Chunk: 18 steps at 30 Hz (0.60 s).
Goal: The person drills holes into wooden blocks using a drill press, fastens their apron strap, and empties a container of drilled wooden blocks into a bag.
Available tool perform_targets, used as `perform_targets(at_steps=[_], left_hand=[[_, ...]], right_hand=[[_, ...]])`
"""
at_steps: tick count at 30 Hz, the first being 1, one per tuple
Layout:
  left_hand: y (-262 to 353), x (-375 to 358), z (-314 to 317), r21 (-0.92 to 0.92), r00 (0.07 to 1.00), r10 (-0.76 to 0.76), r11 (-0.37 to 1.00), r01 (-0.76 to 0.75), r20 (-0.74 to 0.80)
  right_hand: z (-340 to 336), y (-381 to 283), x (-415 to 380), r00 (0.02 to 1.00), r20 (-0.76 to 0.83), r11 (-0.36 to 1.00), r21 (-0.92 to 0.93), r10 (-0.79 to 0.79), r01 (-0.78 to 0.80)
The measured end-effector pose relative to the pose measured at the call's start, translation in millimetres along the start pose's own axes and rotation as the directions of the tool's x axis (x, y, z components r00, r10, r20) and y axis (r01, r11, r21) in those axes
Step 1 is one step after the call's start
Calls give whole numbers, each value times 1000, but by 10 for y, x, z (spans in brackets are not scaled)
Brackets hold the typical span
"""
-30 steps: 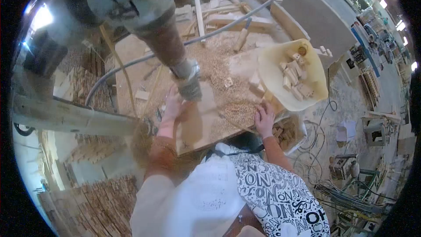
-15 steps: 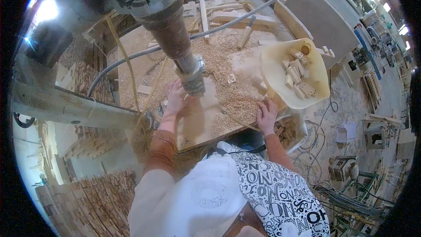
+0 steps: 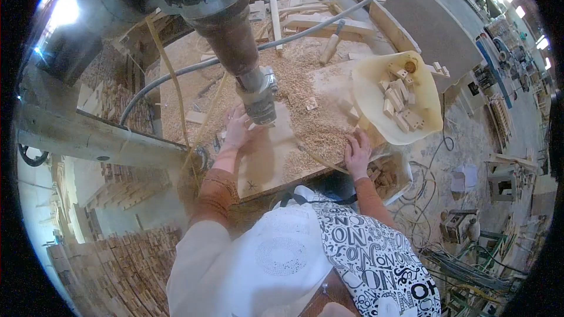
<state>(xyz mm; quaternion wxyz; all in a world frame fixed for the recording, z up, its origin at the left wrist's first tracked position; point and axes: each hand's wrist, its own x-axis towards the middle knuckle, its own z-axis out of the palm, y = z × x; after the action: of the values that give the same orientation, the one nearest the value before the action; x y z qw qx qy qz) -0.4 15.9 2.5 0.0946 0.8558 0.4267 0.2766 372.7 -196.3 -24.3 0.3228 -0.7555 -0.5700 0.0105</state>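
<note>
My left hand (image 3: 236, 131) is at the foot of the drill-like machine spindle (image 3: 258, 103), its fingers bent around the far side and the thumb pointing right beneath the chuck. A small pale piece (image 3: 254, 125) shows by the thumb; the chuck hides the rest. My right hand (image 3: 357, 151) rests on the front right edge of the worktable (image 3: 258, 164), fingers loosely apart on wood shavings (image 3: 323, 141). Beside its wrist passes a thin yellowish hose (image 3: 323, 161). Close by on the right, a cream plastic tub (image 3: 429, 105) holds several small drilled wooden blocks (image 3: 396, 97).
A grey hose (image 3: 200, 67) arches across the table in front of the spindle. Farther back lie a wooden-handled tool (image 3: 332, 42) and wood strips (image 3: 275, 20). Stacked wood (image 3: 123, 270) stands at lower left. A container of wood pieces (image 3: 390, 176) sits below my right hand.
The camera view has shifted slightly. Both hands stay in nearly the same places, the left by the chuck and the right at the table edge.
</note>
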Motion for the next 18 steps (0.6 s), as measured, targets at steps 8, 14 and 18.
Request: perform_targets(at_steps=[8, 14, 18], left_hand=[[144, 7, -66, 295, 951, -178, 950, 99, 254], [549, 227, -354, 333, 841, -268, 936, 112, 470], [514, 134, -227, 336, 814, -313, 929, 154, 490]], right_hand=[[-35, 12, -3, 999, 25, 1000, -7, -26, 26], [-30, 89, -11, 998, 37, 998, 5, -59, 59], [-23, 71, -24, 998, 43, 998, 26, -50, 49]])
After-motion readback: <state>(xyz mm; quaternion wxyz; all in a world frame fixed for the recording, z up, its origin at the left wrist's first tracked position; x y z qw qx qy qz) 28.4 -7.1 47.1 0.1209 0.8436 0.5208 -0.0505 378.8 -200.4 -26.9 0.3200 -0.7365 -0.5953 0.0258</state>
